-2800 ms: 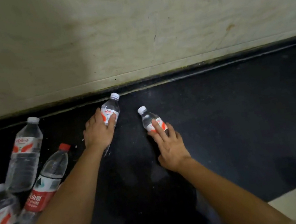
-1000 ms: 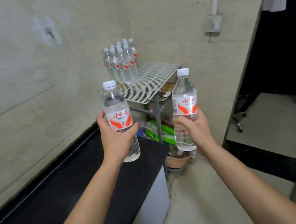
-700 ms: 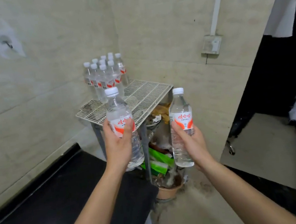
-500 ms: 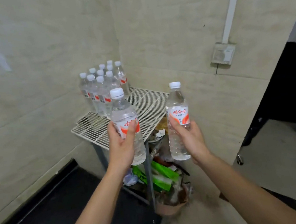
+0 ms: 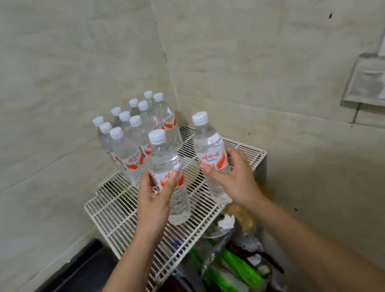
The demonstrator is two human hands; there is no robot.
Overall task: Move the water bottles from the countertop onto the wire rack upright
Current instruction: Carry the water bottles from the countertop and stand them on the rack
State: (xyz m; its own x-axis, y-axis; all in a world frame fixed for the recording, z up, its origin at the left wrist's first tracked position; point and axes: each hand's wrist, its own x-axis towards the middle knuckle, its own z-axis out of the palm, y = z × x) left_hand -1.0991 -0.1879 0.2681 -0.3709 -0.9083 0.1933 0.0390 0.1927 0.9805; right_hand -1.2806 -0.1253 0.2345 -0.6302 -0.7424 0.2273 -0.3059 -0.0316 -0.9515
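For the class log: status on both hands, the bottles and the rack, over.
Left hand and right hand each grip one upright bottle. Both over wire rack. Bottle cluster fills back corner; front clear.

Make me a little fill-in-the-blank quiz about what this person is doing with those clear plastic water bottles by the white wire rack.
1. Each hand holds ___ clear plastic water bottle: the left hand grips the left bottle, the right hand the right bottle.
2. Both held bottles have ___ screw caps.
3. The group of standing bottles fills the rack's ___ corner, by the walls.
4. The white wire rack has bottles only on its back part; its front part is ___.

Missing words: one; white; back; bare
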